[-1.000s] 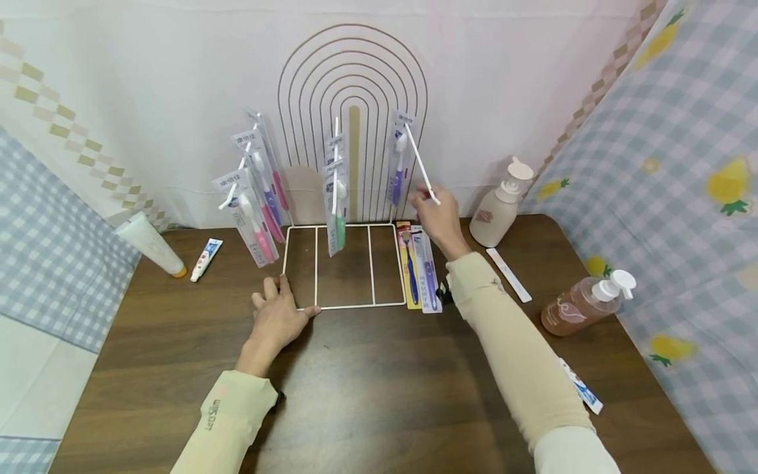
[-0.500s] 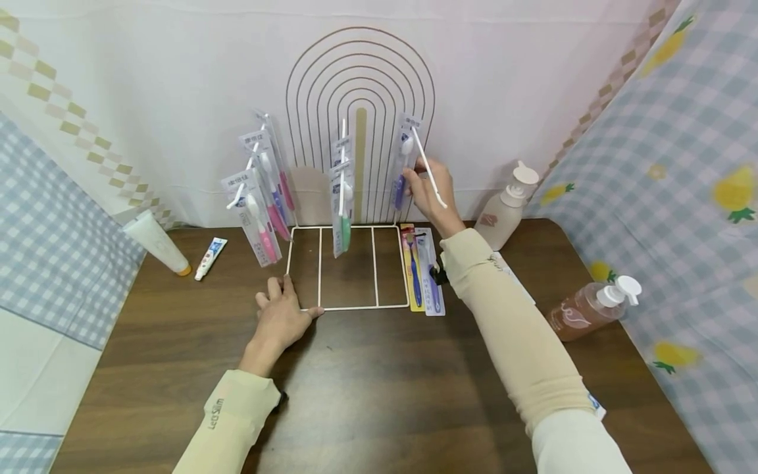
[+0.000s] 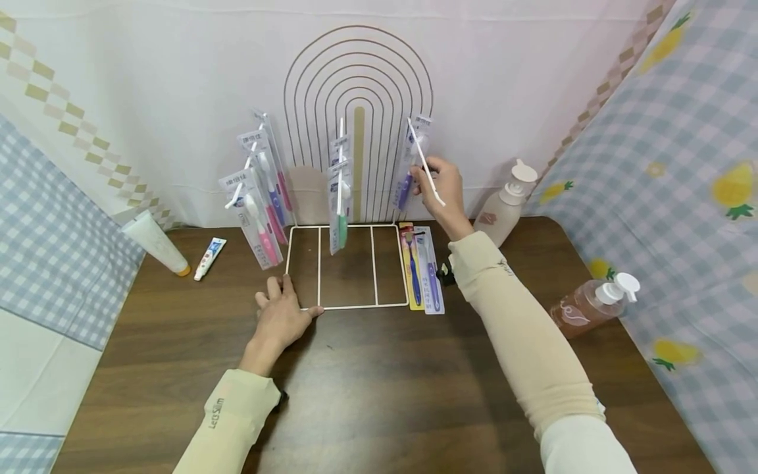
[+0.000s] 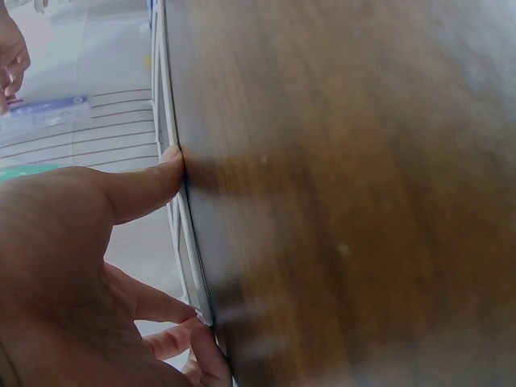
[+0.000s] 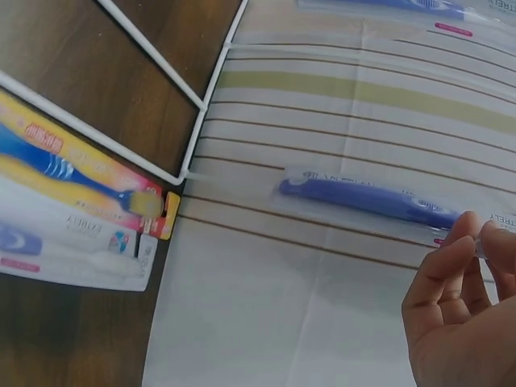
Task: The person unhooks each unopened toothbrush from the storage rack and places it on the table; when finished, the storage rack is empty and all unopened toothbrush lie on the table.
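Observation:
At the front left corner of a white wire rack point(image 3: 348, 307), my left hand point(image 3: 279, 324) holds the frame. In the left wrist view, its thumb point(image 4: 145, 189) presses the front wire while the fingers bend at the corner. My right hand point(image 3: 445, 187) pinches the right edge of a packaged purple toothbrush point(image 3: 405, 189) near the right hook point(image 3: 428, 164). The right wrist view shows the thumb and forefinger on its clear wrapper. Other packaged toothbrushes hang from the left hook, with a pink one point(image 3: 266, 243) at its front, and from the middle hook, with a green one point(image 3: 342, 230) at its front.
Two packaged toothbrushes lie right of the base, a blue one on a yellow card point(image 3: 414, 276) and a purple one point(image 3: 434, 283). White point(image 3: 502, 207) and pink point(image 3: 586, 306) pump bottles stand at right. A white tube point(image 3: 155, 243) and small toothpaste tube point(image 3: 210, 258) are at left.
My right hand has risen from beside the right hook's tip and taken hold of the purple toothbrush's pack, which now tilts to the right. My left hand stays on the rack's corner.

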`<state>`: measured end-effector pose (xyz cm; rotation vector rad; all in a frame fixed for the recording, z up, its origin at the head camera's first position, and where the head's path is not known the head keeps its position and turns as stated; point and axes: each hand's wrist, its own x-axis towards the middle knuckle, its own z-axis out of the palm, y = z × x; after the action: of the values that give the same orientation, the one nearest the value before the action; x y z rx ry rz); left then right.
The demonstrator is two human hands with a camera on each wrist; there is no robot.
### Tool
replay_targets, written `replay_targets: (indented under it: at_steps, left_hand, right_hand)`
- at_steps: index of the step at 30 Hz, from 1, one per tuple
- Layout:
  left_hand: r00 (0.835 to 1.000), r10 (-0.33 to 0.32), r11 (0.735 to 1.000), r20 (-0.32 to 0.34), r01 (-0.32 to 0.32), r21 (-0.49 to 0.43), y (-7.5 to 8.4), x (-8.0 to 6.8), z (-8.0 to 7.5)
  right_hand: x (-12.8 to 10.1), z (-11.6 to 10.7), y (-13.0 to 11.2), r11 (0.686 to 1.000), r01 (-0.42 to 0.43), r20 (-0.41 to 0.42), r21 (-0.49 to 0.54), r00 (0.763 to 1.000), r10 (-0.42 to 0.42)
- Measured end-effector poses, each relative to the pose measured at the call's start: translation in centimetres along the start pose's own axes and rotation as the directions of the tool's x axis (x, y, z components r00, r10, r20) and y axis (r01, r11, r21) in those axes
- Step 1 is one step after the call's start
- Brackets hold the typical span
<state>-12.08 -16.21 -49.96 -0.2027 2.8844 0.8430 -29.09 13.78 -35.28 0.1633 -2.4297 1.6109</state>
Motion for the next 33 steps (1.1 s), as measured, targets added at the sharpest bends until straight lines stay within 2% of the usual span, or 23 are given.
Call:
replay_targets:
  at_steps: [5,9,14,18,20,24,29,31,33]
  left_hand:
    - [1.0,-0.005,1.0,0.012,0.005,0.013,0.1,0.0,-0.1]
    - [0.999,-0.02,1.0,0.039,0.02,0.009,0.2,0.0,-0.3]
    - [0.997,-0.038,0.999,0.06,0.038,0.002,0.4,-0.1,-0.5]
    - [0.997,-0.035,0.999,0.062,0.034,0.009,0.6,-0.1,-0.6]
    - [0.997,-0.034,0.999,0.062,0.033,0.012,0.7,-0.2,-0.7]
    - [0.997,-0.036,0.999,0.063,0.035,0.016,0.8,-0.3,-0.8]
    - [0.997,-0.035,0.999,0.062,0.034,0.018,0.7,-0.2,-0.7]
    - [0.998,-0.033,0.999,0.061,0.032,0.018,0.7,-0.2,-0.7]
    - [0.998,-0.033,0.999,0.06,0.032,0.019,0.7,-0.1,-0.6]
  right_hand:
    - [-0.7,-1.1,1.2,0.999,-0.008,0.021,-0.047,1.0,0.009]
    - [-1.5,-1.8,2.6,0.995,-0.064,0.054,-0.075,0.996,0.068]
    - [-2.4,-2.6,4.4,0.992,-0.12,0.084,-0.031,0.989,0.123]
    - [-2.9,-3.6,6.5,0.989,-0.144,0.108,-0.013,0.984,0.145]
    - [-2.5,-4.1,9.0,0.99,-0.143,0.111,0.002,0.984,0.142]
    - [-2.8,-4.8,11.2,0.987,-0.152,0.106,-0.059,0.982,0.158]
    - [-5.0,-5.1,9.9,0.967,-0.168,0.124,-0.192,0.973,0.194]
    - [-5.4,-5.1,10.4,0.96,-0.185,0.133,-0.209,0.967,0.215]
    - [-5.4,-5.2,12.0,0.953,-0.204,0.14,-0.222,0.961,0.238]
